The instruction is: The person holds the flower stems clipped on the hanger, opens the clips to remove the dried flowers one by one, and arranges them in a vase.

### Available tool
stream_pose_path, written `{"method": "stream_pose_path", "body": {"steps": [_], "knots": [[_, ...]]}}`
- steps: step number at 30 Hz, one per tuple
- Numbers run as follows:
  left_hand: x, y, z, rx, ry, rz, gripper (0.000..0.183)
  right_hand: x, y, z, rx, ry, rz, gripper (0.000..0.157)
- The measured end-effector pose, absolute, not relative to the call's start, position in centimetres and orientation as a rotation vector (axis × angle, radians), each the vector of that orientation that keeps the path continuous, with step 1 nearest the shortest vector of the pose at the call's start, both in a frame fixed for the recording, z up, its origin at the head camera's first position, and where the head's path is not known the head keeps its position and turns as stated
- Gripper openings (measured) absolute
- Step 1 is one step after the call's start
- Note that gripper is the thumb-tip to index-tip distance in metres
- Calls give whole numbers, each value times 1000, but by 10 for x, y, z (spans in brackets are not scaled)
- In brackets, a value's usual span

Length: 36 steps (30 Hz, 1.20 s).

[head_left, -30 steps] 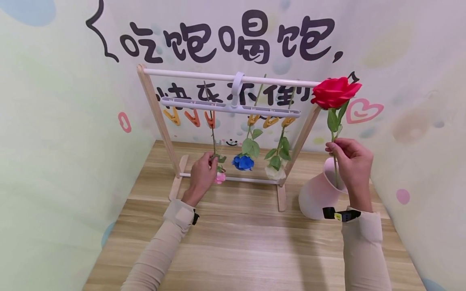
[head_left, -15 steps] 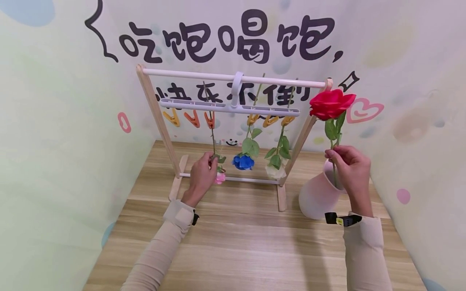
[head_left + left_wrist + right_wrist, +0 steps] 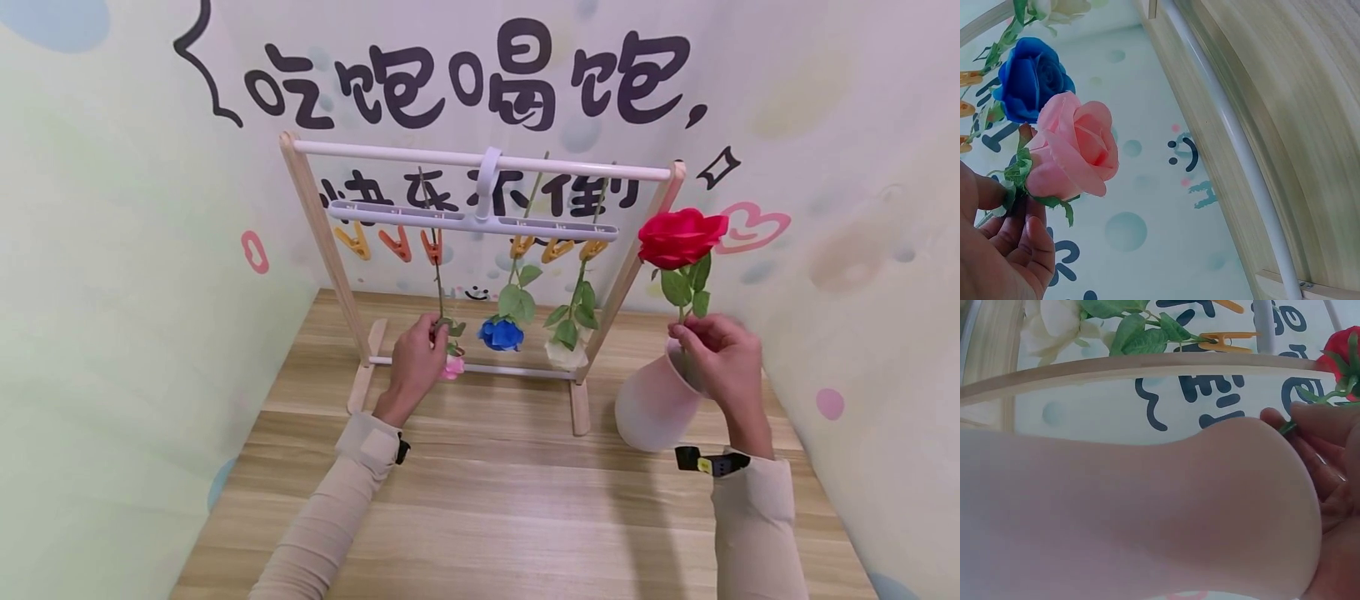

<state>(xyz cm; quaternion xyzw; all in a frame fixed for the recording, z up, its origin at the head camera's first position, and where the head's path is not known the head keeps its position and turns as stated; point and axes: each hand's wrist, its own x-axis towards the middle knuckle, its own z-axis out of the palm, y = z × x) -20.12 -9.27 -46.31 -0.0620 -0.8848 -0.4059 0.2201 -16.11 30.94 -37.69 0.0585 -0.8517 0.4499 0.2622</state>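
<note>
My right hand [image 3: 727,358] pinches the stem of a red rose [image 3: 681,238] above the mouth of a pale pink and white vase [image 3: 654,404]; the stem's lower part runs down into the vase. At the rack, my left hand [image 3: 416,354] pinches a pink rose [image 3: 1075,147] by the stem near its bloom. That rose hangs head down, its stem at an orange clip [image 3: 432,247]. Beside it a blue rose [image 3: 502,334] and a white rose [image 3: 567,353] hang upside down from yellow clips.
A wooden rack [image 3: 315,233] with a white top bar carries the lilac clip hanger [image 3: 420,213]. More clips hang from it without flowers. The wood-grain table [image 3: 480,500] extends in front, and a printed cloth wall [image 3: 862,208] stands close behind and to the sides.
My right hand has come down with the red rose, and more of its stem is inside the vase. The left hand has stayed at the pink rose.
</note>
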Motion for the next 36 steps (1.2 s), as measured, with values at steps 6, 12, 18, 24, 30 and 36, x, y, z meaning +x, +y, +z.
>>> {"method": "stream_pose_path", "body": {"steps": [6,12,18,24,30,36], "knots": [[-201,-92,-463,-170,-2449,-1122,20,-158,319,-376,183,-2449,1087,14],[-201,-93,-464,-160,-2457,-1126,21,-154,325,-374,157,-2611,1025,19],[-201,-92,-463,-156,-2450,-1125,20,-154,329,-371,145,-2693,926,19],[-201,-92,-463,-156,-2457,-1108,19,-158,330,-368,236,-2738,762,14],[-200,-92,-463,-155,-2451,-1115,17,-160,325,-364,196,-2813,703,18],[-201,-92,-463,-158,-2452,-1130,17,-162,321,-362,96,-2872,685,22]]}}
